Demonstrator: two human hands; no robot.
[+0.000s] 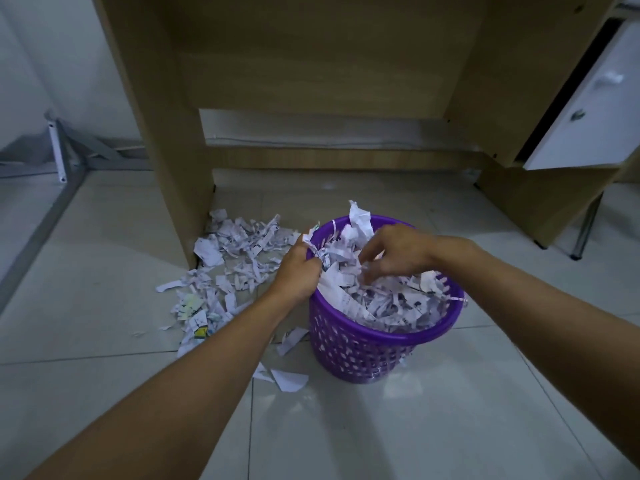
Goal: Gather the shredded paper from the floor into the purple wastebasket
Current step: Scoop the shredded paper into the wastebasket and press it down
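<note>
Both hands over the purple wastebasket (381, 336): left hand (298, 271) grips a clump of shredded paper (239, 258) at the rim, right hand (394, 252) fingers spread loose, pressing shreds down. Plenty litters the floor (104, 271) left of it; another scoop looks next.

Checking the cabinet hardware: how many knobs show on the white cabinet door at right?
2. One knob sits mid-door on the white cabinet door; another is higher, blurred. The frame edge cuts off the door, so more may be hidden.

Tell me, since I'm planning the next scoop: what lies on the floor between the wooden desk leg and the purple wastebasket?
In the head view, a loose spread of shredded paper covers the tiles between the desk leg and the wastebasket.
</note>
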